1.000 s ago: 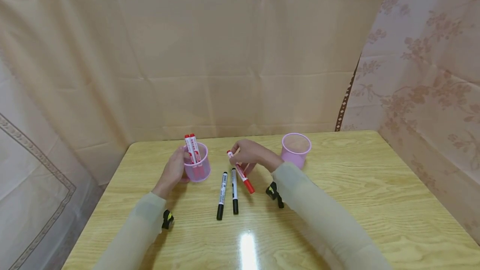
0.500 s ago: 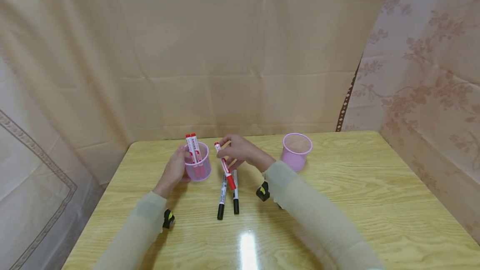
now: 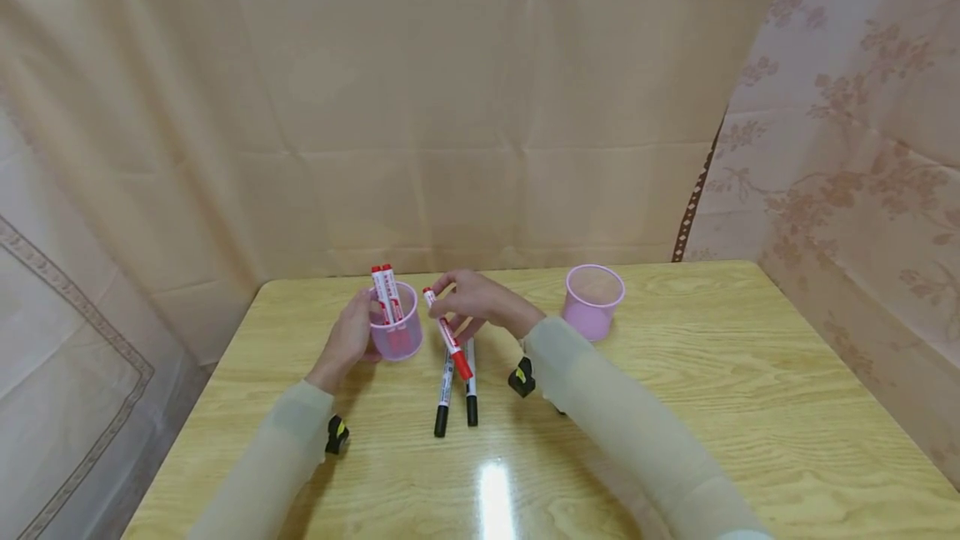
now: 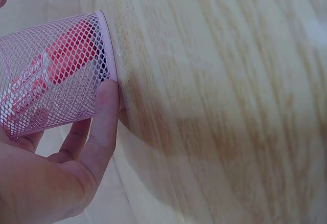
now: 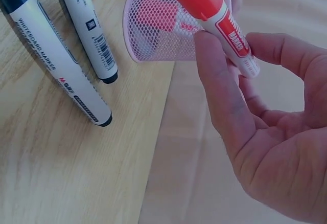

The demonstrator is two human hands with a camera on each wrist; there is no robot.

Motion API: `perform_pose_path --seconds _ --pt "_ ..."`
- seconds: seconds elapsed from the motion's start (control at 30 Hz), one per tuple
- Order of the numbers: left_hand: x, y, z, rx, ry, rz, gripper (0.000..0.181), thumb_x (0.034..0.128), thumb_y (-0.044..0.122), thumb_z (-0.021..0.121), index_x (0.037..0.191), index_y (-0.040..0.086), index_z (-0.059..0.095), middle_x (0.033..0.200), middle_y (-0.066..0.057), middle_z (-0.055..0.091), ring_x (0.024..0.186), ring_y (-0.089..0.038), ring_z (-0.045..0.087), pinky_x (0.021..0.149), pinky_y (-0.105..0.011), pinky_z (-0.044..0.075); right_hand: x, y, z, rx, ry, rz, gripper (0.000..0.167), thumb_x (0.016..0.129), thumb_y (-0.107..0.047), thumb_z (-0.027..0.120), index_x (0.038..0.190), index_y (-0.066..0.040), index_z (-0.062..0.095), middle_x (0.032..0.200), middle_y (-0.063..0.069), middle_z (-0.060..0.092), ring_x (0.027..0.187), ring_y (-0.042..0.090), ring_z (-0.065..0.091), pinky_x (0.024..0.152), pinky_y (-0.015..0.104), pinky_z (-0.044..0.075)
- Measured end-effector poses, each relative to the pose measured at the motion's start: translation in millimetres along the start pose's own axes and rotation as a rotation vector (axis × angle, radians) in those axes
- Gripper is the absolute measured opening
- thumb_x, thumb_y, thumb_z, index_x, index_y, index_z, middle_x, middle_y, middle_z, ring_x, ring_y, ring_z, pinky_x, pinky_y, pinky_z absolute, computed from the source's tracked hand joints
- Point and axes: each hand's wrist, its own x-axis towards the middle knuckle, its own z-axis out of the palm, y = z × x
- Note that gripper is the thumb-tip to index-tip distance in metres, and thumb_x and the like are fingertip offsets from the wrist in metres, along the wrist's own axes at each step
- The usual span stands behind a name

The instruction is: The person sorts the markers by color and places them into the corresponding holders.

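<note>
My left hand grips the side of a pink mesh pen cup, which stands upright with two red whiteboard markers leaning in it. In the left wrist view, thumb and fingers lie around the lower part of that cup. Just right of it, my right hand pinches a third red marker, held tilted with its red cap toward me. Below it on the table lie two black-capped whiteboard markers, partly covered by the red one; the right wrist view shows their printed white barrels closely.
Another pink mesh cup stands at the back right of the wooden table. Under my right forearm the tip of a black object shows, mostly hidden. A beige curtain hangs behind the table.
My right hand has carried the red marker left, over the black-capped markers and closer to the left cup. In the last half second it has barely moved. My left hand stays on the cup.
</note>
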Motion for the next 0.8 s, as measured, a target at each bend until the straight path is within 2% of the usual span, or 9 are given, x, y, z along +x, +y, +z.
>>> perform_pose_path --seconds 0.1,0.27,0.6,0.8 --pt "0.7 1.0 0.2 -0.002 -0.004 -0.002 0.083 0.0992 0.072 0.007 0.134 0.008 0.046 0.144 -0.019 0.045 0.121 -0.042 0.049 0.077 -0.045 0.058 0.5 -3.4 0.1 -0.045 -0.011 0.009 0.039 0.091 -0.011 0.07 0.127 -0.004 0.056 0.091 0.015 0.067 0.08 0.034 0.071 0.064 0.044 0.062" --pt "0.8 0.2 0.3 -0.001 0.005 0.0 0.083 0.0999 0.071 0.007 0.129 0.006 0.049 0.144 -0.02 0.044 0.119 -0.041 0.048 0.073 -0.043 0.058 1.2 -8.9 -0.2 -0.098 -0.033 0.017 0.035 0.092 -0.014 0.071 0.123 -0.005 0.06 0.096 0.015 0.068 0.079 0.03 0.071 0.065 0.045 0.062" --pt "1.3 -1.4 1.3 0.0 0.013 0.015 0.084 0.1005 0.07 0.007 0.129 0.004 0.05 0.15 -0.021 0.04 0.117 -0.042 0.049 0.069 -0.041 0.059 1.6 -18.5 -2.1 -0.093 -0.103 0.017 0.034 0.091 -0.013 0.07 0.122 -0.006 0.059 0.097 0.019 0.067 0.076 0.029 0.07 0.077 0.057 0.059" --pt "0.5 -1.5 0.6 0.005 0.011 0.028 0.085 0.1011 0.069 0.005 0.128 0.001 0.05 0.156 -0.02 0.034 0.118 -0.043 0.05 0.069 -0.042 0.058 2.1 -23.3 0.1 -0.092 -0.107 0.006 0.032 0.092 -0.014 0.072 0.121 -0.008 0.061 0.097 0.022 0.066 0.072 0.027 0.069 0.072 0.053 0.061"
